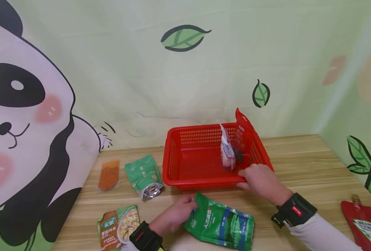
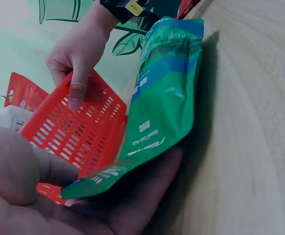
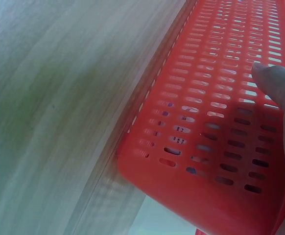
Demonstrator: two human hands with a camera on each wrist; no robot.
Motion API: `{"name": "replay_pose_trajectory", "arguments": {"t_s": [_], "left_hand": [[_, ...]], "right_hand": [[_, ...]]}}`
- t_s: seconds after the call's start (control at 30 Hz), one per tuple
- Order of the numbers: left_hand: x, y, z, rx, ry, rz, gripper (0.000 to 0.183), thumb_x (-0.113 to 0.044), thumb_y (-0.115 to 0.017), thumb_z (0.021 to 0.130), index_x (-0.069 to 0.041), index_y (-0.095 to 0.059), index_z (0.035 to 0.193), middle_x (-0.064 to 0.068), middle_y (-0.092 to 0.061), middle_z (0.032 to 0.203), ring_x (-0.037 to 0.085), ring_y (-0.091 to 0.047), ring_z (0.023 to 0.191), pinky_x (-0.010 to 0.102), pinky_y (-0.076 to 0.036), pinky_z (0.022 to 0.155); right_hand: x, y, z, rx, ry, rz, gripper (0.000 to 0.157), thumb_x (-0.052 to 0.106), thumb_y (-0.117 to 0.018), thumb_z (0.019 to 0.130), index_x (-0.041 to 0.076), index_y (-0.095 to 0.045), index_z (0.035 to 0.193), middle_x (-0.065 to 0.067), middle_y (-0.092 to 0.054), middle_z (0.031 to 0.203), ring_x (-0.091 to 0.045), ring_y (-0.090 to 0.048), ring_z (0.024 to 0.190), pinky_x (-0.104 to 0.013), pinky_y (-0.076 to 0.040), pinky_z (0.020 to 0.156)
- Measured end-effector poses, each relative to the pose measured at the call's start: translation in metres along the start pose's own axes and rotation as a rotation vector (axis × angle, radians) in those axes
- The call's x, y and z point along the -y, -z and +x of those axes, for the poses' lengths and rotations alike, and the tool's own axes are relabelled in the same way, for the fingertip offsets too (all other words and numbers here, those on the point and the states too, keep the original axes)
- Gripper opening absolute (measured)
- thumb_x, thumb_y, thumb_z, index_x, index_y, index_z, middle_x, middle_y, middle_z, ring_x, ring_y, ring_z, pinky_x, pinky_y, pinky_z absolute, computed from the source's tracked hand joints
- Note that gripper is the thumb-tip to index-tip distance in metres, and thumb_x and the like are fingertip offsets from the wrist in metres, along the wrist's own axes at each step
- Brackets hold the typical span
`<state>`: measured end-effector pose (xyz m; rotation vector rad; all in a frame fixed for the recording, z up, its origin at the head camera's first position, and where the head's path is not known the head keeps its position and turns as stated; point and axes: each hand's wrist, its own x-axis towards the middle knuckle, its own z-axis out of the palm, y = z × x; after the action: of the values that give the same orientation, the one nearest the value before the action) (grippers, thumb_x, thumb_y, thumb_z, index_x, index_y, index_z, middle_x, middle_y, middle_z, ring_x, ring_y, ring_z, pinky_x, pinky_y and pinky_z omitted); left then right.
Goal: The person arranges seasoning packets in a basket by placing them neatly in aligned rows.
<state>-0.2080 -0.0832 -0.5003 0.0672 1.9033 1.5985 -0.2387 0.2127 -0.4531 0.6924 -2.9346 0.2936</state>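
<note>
A green and blue pouch (image 1: 220, 223) lies in front of the red basket (image 1: 201, 182). My left hand (image 1: 176, 213) pinches its left end; in the left wrist view the pouch (image 2: 159, 105) stretches away from between thumb and fingers, close over the table. With my right hand (image 1: 262, 181) I grip the basket's front rim near its right corner. The right wrist view shows the thumb (image 3: 272, 81) on the slotted basket wall (image 3: 196, 88). Inside the basket, toward the right, a white and pink packet (image 1: 227, 151) and a red packet (image 1: 243, 137) stand upright.
Left of the basket lie an orange packet (image 1: 108, 175) and a green pouch with a silver end (image 1: 144, 176). A brown and green food packet (image 1: 118, 228) is at the front left. At the far right lies a red ketchup pouch (image 1: 365, 219). A printed curtain (image 1: 135, 69) stands behind the table.
</note>
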Motion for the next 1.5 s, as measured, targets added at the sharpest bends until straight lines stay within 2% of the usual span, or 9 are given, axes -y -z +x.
{"name": "replay_pose_trajectory", "arguments": {"t_s": [0.13,0.33,0.47,0.73,0.87,1.0,1.23,1.4,1.5], "left_hand": [[0.003,-0.003,0.002,0.001,-0.009,-0.022,0.035,-0.013,-0.057,0.102,0.004,-0.052,0.132,0.011,-0.069,0.107,0.015,-0.068,0.086,0.031,-0.062,0.073],[0.007,-0.007,0.005,-0.018,-0.033,0.022,0.029,-0.006,-0.069,0.095,0.002,-0.061,0.121,0.008,-0.073,0.098,0.015,-0.071,0.081,0.035,-0.063,0.072],[0.006,-0.01,0.003,-0.037,-0.026,0.038,0.024,-0.004,-0.068,0.095,0.004,-0.063,0.117,0.008,-0.074,0.095,0.014,-0.071,0.079,0.035,-0.063,0.072],[0.0,-0.015,0.0,-0.027,-0.011,0.046,0.016,-0.003,-0.061,0.098,0.004,-0.063,0.112,0.009,-0.073,0.095,0.016,-0.07,0.08,0.036,-0.063,0.073],[-0.009,-0.014,-0.006,-0.007,-0.038,0.095,0.014,-0.004,-0.061,0.099,0.002,-0.064,0.112,0.008,-0.073,0.093,0.016,-0.069,0.079,0.036,-0.062,0.071],[-0.028,-0.011,-0.013,0.014,-0.094,0.24,0.012,-0.006,-0.063,0.099,-0.001,-0.064,0.111,0.007,-0.071,0.093,0.017,-0.067,0.082,0.036,-0.06,0.073],[-0.068,-0.009,-0.033,0.051,-0.183,0.522,0.015,-0.01,-0.067,0.098,-0.007,-0.067,0.113,0.002,-0.072,0.098,0.016,-0.068,0.09,0.042,-0.061,0.086],[-0.091,-0.015,-0.049,0.042,-0.285,0.734,0.022,-0.013,-0.069,0.098,-0.011,-0.065,0.12,-0.004,-0.072,0.103,0.006,-0.066,0.093,0.031,-0.06,0.087],[-0.102,-0.021,-0.059,0.017,-0.335,0.891,0.026,-0.014,-0.07,0.097,-0.013,-0.063,0.122,-0.005,-0.071,0.106,0.006,-0.065,0.095,0.028,-0.058,0.09]], "right_hand": [[0.0,0.0,0.0,-0.01,-0.006,-0.006,0.023,0.035,-0.085,0.083,0.019,-0.07,0.077,0.012,-0.058,0.059,-0.001,-0.051,0.054,-0.02,-0.047,0.059],[0.0,0.0,0.0,-0.021,0.002,-0.014,0.023,0.036,-0.085,0.083,0.019,-0.07,0.077,0.013,-0.059,0.059,-0.001,-0.051,0.054,-0.02,-0.047,0.059],[0.0,0.0,0.0,-0.02,-0.002,-0.023,0.023,0.036,-0.086,0.082,0.019,-0.07,0.077,0.012,-0.058,0.058,-0.002,-0.051,0.054,-0.02,-0.047,0.059],[0.001,0.0,0.001,-0.017,-0.005,-0.014,0.024,0.037,-0.085,0.083,0.02,-0.069,0.076,0.012,-0.057,0.058,-0.002,-0.05,0.054,-0.02,-0.046,0.059],[0.0,0.0,0.001,-0.018,-0.004,-0.013,0.026,0.037,-0.085,0.082,0.021,-0.067,0.073,0.013,-0.053,0.055,-0.002,-0.048,0.053,-0.021,-0.044,0.058],[0.001,0.0,0.001,-0.025,-0.003,-0.001,0.027,0.037,-0.086,0.082,0.022,-0.065,0.072,0.013,-0.05,0.055,-0.004,-0.047,0.053,-0.022,-0.042,0.057],[0.001,0.001,0.0,-0.011,-0.027,0.033,0.024,0.035,-0.085,0.082,0.021,-0.067,0.075,0.013,-0.055,0.058,-0.004,-0.049,0.054,-0.022,-0.044,0.058],[0.001,0.0,0.0,-0.01,-0.034,0.049,0.022,0.035,-0.085,0.082,0.02,-0.069,0.077,0.013,-0.059,0.06,-0.003,-0.05,0.053,-0.021,-0.047,0.059],[0.001,-0.001,0.0,-0.009,-0.034,0.055,0.021,0.035,-0.085,0.082,0.02,-0.07,0.078,0.013,-0.06,0.061,-0.002,-0.049,0.053,-0.02,-0.048,0.059]]}}
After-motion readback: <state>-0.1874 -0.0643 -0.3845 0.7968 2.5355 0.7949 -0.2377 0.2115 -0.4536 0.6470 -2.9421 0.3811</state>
